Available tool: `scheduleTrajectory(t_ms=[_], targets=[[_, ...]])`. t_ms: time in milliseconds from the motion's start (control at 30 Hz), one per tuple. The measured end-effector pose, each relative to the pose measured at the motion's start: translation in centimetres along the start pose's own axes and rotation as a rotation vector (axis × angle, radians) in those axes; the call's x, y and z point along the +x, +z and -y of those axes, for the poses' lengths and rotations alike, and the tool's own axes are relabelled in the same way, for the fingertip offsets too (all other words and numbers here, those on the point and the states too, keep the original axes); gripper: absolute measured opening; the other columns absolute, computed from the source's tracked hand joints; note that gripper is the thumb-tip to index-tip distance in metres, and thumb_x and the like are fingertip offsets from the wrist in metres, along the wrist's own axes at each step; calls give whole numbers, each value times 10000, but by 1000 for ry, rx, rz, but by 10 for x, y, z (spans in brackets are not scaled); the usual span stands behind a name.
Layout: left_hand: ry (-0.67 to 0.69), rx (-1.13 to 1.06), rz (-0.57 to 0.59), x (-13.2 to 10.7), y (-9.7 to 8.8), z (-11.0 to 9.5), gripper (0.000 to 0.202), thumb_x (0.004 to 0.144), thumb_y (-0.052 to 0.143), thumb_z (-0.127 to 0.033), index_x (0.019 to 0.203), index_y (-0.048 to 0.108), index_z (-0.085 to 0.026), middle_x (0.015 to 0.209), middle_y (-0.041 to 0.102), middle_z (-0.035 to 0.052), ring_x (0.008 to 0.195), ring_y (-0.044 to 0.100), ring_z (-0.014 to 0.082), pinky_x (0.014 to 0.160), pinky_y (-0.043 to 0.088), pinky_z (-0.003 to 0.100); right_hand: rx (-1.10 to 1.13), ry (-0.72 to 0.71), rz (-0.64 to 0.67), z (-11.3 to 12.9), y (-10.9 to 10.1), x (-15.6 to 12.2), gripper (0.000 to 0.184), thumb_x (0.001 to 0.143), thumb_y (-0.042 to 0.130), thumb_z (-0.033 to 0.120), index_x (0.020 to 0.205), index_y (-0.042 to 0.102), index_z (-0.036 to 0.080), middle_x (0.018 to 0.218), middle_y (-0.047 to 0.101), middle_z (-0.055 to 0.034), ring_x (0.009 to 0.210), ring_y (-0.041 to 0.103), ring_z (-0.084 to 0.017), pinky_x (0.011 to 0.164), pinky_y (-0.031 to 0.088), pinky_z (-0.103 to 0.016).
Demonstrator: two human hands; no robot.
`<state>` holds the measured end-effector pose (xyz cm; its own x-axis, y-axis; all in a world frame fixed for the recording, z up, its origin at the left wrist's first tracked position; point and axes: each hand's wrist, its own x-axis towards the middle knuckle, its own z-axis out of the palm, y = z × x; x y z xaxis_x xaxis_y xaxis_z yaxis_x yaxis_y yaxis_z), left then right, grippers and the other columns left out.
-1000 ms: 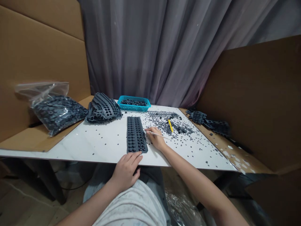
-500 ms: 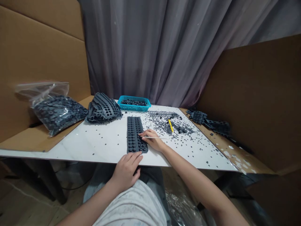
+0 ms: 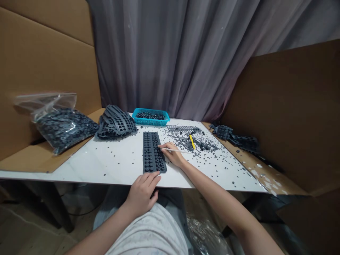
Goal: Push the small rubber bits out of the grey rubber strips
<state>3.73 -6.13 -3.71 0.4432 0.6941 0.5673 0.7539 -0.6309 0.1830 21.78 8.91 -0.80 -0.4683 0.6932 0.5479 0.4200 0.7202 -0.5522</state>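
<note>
A dark grey rubber sheet [image 3: 152, 152] with rows of round raised parts lies lengthwise before me on the white table. My right hand [image 3: 172, 153] pinches a thin white stick [image 3: 178, 151], its tip over the sheet's right-hand rows about halfway up. At the near end of the sheet, my left hand [image 3: 145, 187] rests with its fingers stretched out flat, the fingertips touching the sheet's edge. Whether the stick's tip presses into a part is too small to tell.
Small black discs [image 3: 183, 141] are scattered over the right side, around a yellow tool [image 3: 192, 141]. Behind stand a blue basket [image 3: 151, 122] of dark parts and a heap of perforated sheets [image 3: 117, 122]. A filled plastic bag [image 3: 65, 127] lies left; cardboard walls flank the table.
My right hand has moved slightly away from me along the sheet, carrying the stick with it. My left hand has stayed in place.
</note>
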Motion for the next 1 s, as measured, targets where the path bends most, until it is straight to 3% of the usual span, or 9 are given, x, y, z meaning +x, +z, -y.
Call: scheduleTrajectory(t_ms=[100, 300, 533, 733, 867, 933, 1000], targets=[[-5, -3, 9, 0, 0, 0, 409, 752, 534, -144, 1159, 548, -189, 1243, 567, 67, 1059, 514, 239, 865, 436, 365, 105, -38, 59, 3, 0, 0, 242, 896, 495, 418, 909, 629, 217, 1018, 681, -73, 985, 585, -216, 877, 423, -392], [-4, 14, -1, 0, -1, -1, 405, 744, 544, -142, 1145, 558, -194, 1229, 577, 65, 1048, 523, 233, 862, 441, 363, 90, -52, 82, 2, 1, -1, 243, 892, 501, 417, 908, 637, 217, 1002, 688, -74, 968, 594, -211, 870, 441, -388], [-1, 11, -6, 1, 0, -1, 394, 747, 538, -140, 1137, 560, -191, 1228, 578, 68, 1047, 526, 236, 855, 440, 362, -198, -40, 123, 2, 2, 0, 153, 909, 486, 280, 978, 617, 239, 1047, 680, -48, 950, 582, -220, 847, 416, -379], [-2, 8, -8, 0, 0, -1, 391, 750, 532, -135, 1136, 560, -191, 1230, 578, 66, 1044, 526, 236, 856, 442, 366, -354, 203, -83, -6, 3, 2, 109, 879, 505, 199, 908, 608, 219, 967, 685, -55, 927, 566, -248, 821, 399, -401], [15, -8, -10, 0, -1, 0, 390, 763, 515, -131, 1147, 554, -184, 1242, 571, 72, 1076, 517, 240, 888, 436, 373, -155, 153, -171, 8, 0, -3, 135, 903, 491, 287, 906, 610, 223, 1040, 665, -62, 1014, 550, -231, 883, 402, -401], [14, -18, -19, 0, -1, 0, 378, 770, 507, -131, 1141, 558, -183, 1253, 563, 72, 1106, 503, 243, 923, 421, 381, 34, 91, -120, 23, -2, -10, 180, 900, 502, 352, 888, 622, 218, 1065, 659, -67, 1057, 551, -218, 924, 400, -405], [13, -19, -38, -2, 0, 1, 363, 772, 506, -133, 1127, 568, -182, 1235, 572, 77, 1116, 504, 243, 946, 414, 383, 180, 39, 11, 39, -4, -18, 197, 887, 524, 374, 872, 635, 211, 1061, 665, -69, 1052, 568, -204, 933, 416, -401]])
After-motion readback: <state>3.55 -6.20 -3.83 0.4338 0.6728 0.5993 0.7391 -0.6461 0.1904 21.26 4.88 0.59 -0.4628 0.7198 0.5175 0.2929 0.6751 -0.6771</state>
